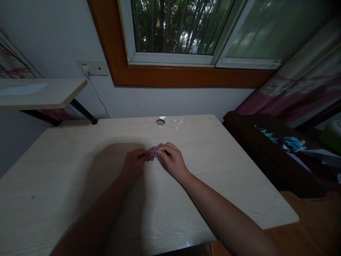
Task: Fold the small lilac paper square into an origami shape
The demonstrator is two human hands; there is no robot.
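Observation:
Between my two hands is a small, thin purple piece with pointed ends, looking like folded paper; its exact kind is too small to make out. My left hand is closed, pinching the piece from the left between thumb and fingers. From the right, the fingertips of my right hand pinch its other end. Both hands are over the middle of the pale wood-grain desk, and my fingers hide part of the piece.
A raised shelf on black legs stands at the desk's back left. Near the back edge is a round cable hole. A white cord hangs from the wall socket. Right of the desk sits a dark brown piece of furniture with cloth on it.

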